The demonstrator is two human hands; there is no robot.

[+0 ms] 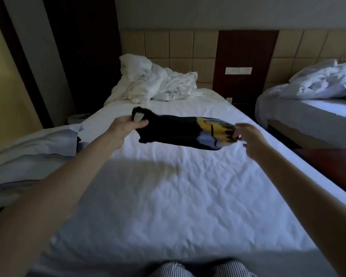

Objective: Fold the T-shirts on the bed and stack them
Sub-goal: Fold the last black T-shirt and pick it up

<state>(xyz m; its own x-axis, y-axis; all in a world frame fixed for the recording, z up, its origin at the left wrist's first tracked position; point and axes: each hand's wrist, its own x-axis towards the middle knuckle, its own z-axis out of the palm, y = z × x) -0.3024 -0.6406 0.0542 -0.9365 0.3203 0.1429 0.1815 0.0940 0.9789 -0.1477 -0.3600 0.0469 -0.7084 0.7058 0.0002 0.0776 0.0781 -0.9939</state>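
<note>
Between the two grips a black T-shirt (176, 132) hangs stretched over the bed (168, 196), left hand (128, 124) pinching its collar end, right hand (248, 138) pinching its printed end, evidently to spread it flat for folding.

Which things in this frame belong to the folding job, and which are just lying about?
Job:
- black T-shirt, held up by the left hand and right hand
- bed sheet, the work surface

Lying about:
- crumpled white duvet
- bedding pile at left
- second bed

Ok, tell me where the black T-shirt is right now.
In the head view, the black T-shirt is stretched between the left hand and right hand, above the white bed.
</note>
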